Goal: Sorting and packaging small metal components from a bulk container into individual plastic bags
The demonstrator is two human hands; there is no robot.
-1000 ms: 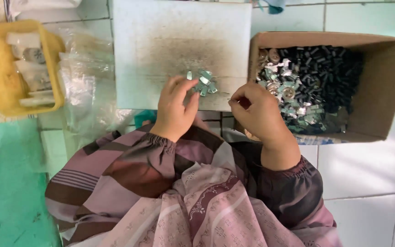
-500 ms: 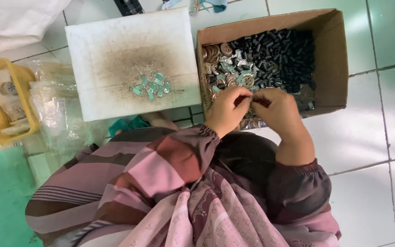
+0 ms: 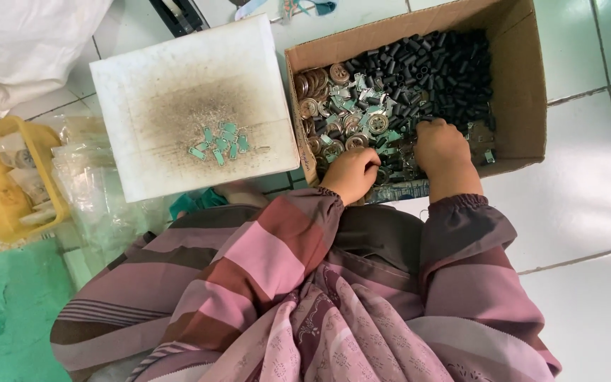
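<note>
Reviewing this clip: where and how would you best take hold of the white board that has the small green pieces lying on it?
Probably grip the white board by its bare left and right edges, coming from both sides and keeping it level: it lies flat, and the small green pieces sit loose near its middle.

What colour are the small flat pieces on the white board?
Pale green small flat pieces, clearest in the head view.

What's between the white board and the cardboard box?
Head view: only a narrow strip of tiled floor separates the white board from the cardboard box; nothing lies there.
</note>
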